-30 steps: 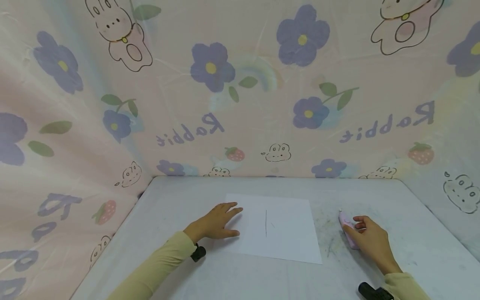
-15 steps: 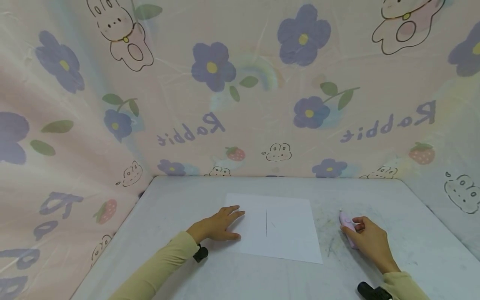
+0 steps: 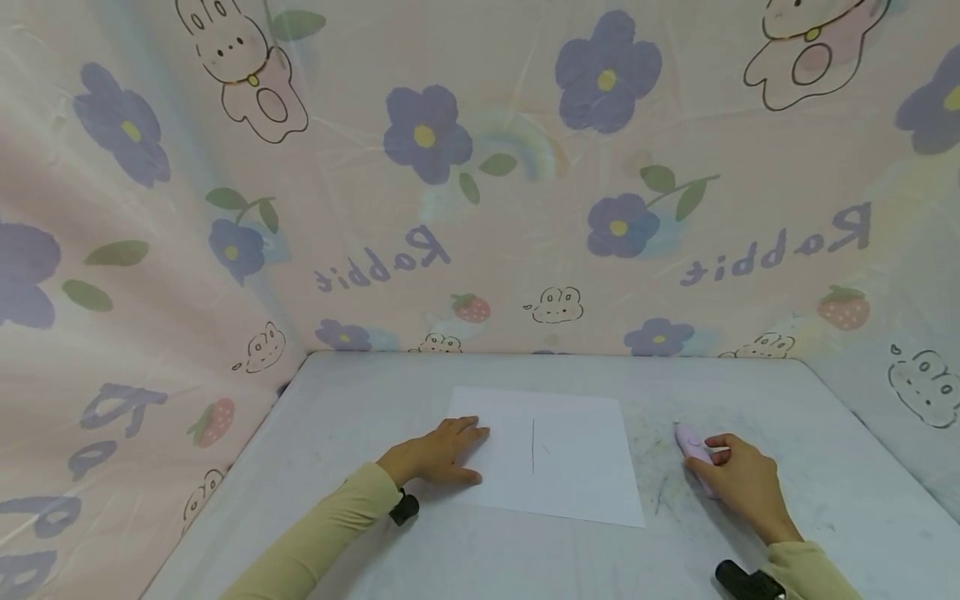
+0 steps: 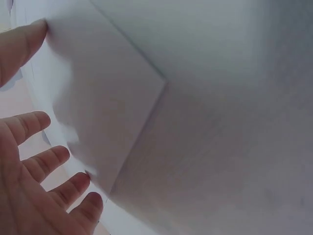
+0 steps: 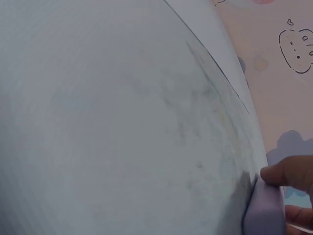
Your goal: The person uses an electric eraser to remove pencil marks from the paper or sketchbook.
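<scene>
A white sheet of paper point(image 3: 577, 483) lies on the table, marked with a long dark pencil line point(image 3: 533, 446) and a short faint stroke. Over its left part is my left hand point(image 3: 442, 454), palm down, fingers spread; in the left wrist view the fingertips point(image 4: 80, 181) are close against the paper. To the right of the sheet, my right hand point(image 3: 742, 482) holds a lavender electric eraser point(image 3: 692, 443) between thumb and fingers, its narrow tip pointing away from me. The eraser's near end point(image 5: 266, 213) shows in the right wrist view, with the thumb point(image 5: 288, 174) on it.
Grey smudges and streaks point(image 3: 662, 492) mark the white table point(image 3: 555, 567) between the paper and the right hand. Printed fabric point(image 3: 517, 233) with flowers and rabbits hangs behind and at both sides. A black camera point(image 3: 738, 581) sits on the right wrist.
My left hand has shifted slightly to the right and nearer to me over the paper. The eraser's tip has swung slightly left in my right hand. The paper stays in place.
</scene>
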`<state>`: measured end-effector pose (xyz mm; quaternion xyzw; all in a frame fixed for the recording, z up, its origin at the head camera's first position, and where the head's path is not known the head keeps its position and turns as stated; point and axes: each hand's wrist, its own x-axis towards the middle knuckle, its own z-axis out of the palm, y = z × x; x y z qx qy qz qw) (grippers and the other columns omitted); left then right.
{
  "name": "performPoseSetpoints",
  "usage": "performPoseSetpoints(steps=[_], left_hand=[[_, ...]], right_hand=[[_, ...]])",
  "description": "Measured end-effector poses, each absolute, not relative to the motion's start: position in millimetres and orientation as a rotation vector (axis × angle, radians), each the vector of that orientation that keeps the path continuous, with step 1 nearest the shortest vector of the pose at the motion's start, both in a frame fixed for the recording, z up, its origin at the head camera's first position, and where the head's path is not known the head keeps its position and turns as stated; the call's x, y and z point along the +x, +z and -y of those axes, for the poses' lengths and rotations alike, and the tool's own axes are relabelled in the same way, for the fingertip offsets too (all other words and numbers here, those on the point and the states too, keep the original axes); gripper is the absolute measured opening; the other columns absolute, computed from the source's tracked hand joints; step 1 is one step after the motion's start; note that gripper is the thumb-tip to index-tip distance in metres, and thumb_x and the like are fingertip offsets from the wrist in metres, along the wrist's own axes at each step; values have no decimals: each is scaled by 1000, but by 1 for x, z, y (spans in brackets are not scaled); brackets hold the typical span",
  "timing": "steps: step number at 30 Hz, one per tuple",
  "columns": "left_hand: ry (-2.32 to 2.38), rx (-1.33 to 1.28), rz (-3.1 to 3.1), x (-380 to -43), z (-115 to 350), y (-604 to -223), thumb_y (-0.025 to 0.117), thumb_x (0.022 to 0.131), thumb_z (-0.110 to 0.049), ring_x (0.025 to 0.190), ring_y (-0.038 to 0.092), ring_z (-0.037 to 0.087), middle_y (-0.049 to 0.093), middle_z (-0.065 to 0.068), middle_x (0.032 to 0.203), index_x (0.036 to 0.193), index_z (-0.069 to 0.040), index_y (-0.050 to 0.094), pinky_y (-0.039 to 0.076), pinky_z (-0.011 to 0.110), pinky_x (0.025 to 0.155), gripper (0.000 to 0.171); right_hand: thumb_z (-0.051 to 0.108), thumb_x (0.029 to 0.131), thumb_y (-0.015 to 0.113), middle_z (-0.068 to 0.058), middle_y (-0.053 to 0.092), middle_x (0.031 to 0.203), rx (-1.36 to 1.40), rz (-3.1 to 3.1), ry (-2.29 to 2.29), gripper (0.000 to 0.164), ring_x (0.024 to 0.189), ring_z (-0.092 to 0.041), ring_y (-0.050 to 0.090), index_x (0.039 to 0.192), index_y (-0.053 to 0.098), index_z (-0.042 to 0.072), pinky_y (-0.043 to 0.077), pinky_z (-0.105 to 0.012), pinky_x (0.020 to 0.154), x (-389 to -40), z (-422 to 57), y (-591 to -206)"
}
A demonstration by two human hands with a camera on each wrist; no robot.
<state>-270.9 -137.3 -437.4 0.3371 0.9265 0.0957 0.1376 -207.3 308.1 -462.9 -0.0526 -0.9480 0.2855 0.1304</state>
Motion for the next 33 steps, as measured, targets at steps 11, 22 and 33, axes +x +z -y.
performPoseSetpoints(steps=[11, 22, 33], left_hand=[[256, 967, -2677, -272, 135, -438, 64, 91, -48, 141, 22, 37, 25, 16, 156, 150, -11, 35, 26, 51, 110, 76], [207, 964, -2682, -273, 133, -443, 62, 90, -53, 143, 17, 38, 22, 16, 157, 150, -11, 36, 20, 47, 113, 78], [237, 930, -2673, -271, 131, -442, 63, 90, -51, 143, 15, 41, 19, 17, 158, 151, -13, 34, 22, 52, 111, 78]], right_hand=[[29, 83, 75, -18, 67, 83, -141, 2762, 827, 48, 77, -36, 64, 106, 62, -11, 50, -46, 63, -205, -307, -461], [26, 83, 74, -18, 68, 83, -127, 2770, 817, 45, 76, -36, 64, 105, 62, -11, 50, -47, 63, -203, -308, -460], [28, 83, 74, -19, 68, 86, -131, 2755, 826, 46, 77, -35, 65, 107, 63, -10, 50, -45, 62, -201, -309, -458]])
